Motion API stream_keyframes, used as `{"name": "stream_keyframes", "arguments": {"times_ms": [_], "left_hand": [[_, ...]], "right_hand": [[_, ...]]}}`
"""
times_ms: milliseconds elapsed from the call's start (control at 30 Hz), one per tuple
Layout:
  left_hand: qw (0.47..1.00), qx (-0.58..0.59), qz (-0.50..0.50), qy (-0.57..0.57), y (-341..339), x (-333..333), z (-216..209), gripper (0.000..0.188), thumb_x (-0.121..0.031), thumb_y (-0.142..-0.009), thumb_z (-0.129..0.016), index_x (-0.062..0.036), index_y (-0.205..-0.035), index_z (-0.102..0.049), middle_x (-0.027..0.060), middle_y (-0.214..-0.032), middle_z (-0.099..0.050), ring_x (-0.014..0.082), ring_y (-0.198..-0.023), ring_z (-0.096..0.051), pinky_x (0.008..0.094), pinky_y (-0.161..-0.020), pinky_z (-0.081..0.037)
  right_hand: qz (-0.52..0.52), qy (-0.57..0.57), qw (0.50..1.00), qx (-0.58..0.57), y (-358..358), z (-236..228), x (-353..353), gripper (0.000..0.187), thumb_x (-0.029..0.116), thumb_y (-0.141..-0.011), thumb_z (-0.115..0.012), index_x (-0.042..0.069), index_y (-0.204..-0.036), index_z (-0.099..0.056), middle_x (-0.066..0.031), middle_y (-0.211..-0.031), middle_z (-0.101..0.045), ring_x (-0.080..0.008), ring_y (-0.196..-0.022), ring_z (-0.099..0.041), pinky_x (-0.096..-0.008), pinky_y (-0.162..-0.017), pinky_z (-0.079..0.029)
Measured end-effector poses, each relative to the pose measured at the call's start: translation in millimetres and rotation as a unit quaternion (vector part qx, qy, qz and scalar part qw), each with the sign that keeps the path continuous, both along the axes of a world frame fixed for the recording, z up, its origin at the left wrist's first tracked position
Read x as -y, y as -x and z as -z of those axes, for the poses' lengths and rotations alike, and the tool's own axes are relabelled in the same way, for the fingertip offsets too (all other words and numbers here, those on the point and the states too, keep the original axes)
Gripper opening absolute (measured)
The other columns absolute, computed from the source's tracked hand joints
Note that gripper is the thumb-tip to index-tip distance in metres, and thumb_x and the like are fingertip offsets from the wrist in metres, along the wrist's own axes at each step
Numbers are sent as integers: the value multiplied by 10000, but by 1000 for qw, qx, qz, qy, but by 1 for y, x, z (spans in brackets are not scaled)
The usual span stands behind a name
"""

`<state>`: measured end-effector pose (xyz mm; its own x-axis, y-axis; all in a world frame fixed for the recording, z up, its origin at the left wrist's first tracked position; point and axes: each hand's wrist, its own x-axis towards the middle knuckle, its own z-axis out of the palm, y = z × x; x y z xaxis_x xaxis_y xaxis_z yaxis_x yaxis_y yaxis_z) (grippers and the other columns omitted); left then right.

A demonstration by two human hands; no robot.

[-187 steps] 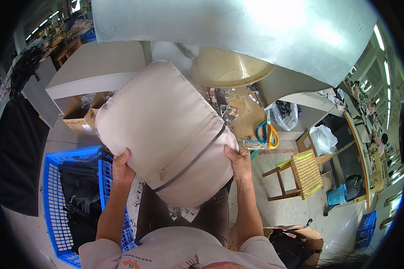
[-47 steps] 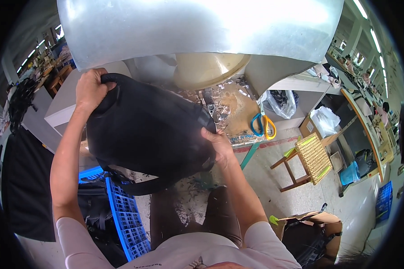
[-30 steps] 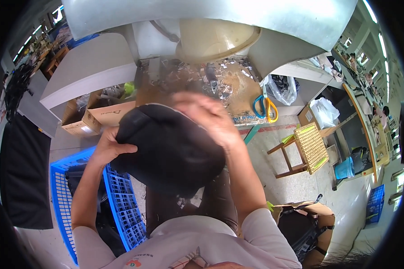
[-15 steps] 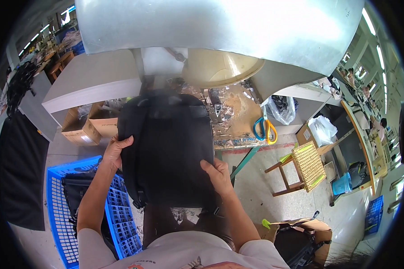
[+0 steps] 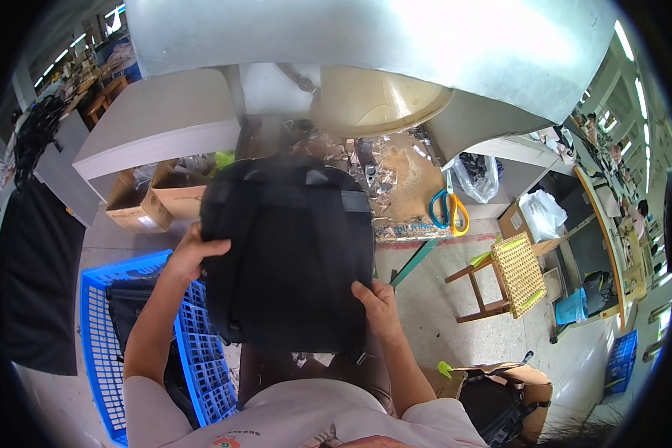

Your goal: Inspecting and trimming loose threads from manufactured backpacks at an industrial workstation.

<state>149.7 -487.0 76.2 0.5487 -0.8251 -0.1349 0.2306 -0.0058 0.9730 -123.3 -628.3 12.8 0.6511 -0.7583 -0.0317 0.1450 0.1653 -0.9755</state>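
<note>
A black backpack (image 5: 291, 257) is held up in front of me, its top end pointing away. Straps run along its face and side. My left hand (image 5: 194, 252) grips its left edge, thumb laid over the front and the fingers hidden behind. On the opposite edge, lower down, my right hand (image 5: 375, 305) clasps it the same way. Beyond the backpack lies a scrap-strewn brown board (image 5: 403, 179). Scissors (image 5: 449, 209) with one blue and one orange handle hang at that board's right side.
To my left stands a blue plastic basket (image 5: 127, 265) with black bags inside. An open cardboard box (image 5: 534, 396) holding a black bag is at lower right. A woven-seat stool (image 5: 519, 275) stands to the right. Overhead, a shiny metal surface (image 5: 366, 37) spans the far side.
The backpack has shifted a little to the right and turned slightly, with both hands still on it. My right hand has moved right and down with its edge.
</note>
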Motion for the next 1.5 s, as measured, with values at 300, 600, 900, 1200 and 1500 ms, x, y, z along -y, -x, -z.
{"name": "stream_keyframes", "arguments": {"times_ms": [300,600,900,1200,1500], "left_hand": [[891,229,-391,-35,69,-158,-47,401,-17,-590,-616,35,-983,-555,100,-937,-588,188,-847,-560,280,-761,-421],[914,90,-392,52,98,-123,-30,461,-105,-696,-663,-9,-1109,-484,28,-975,-564,148,-893,-508,283,-769,-413],[929,342,-137,-43,-60,-121,-21,950,-449,-657,-667,-28,-1333,-150,166,-1310,-291,250,-1209,-285,350,-1002,-206],[999,37,-17,-8,-45,-29,-7,637,-270,-630,-745,22,-1126,-474,101,-1012,-566,186,-919,-544,307,-834,-426],[995,78,-40,-55,-29,39,-32,471,-248,-643,-739,38,-974,-563,105,-871,-602,174,-759,-581,285,-709,-468]], "right_hand": [[-218,446,867,-30,-55,-59,-127,897,415,-594,-699,-14,-1258,-274,-210,-1178,-366,-357,-1089,-356,-414,-911,-298],[-220,352,906,-90,-82,-8,-182,818,2,-634,-613,12,-1309,-150,-205,-1017,-513,-336,-900,-534,-373,-700,-463],[-370,-18,928,46,-31,-38,-44,513,1,-612,-623,-19,-1108,-494,-65,-971,-589,-144,-867,-552,-272,-796,-425],[-236,-59,970,3,7,-45,12,389,-20,-620,-643,-1,-1003,-574,-43,-900,-613,-129,-794,-577,-255,-745,-446],[-142,-51,987,-56,16,-50,68,309,-20,-695,-597,10,-1003,-581,-51,-866,-621,-103,-711,-581,-250,-668,-476]]}}
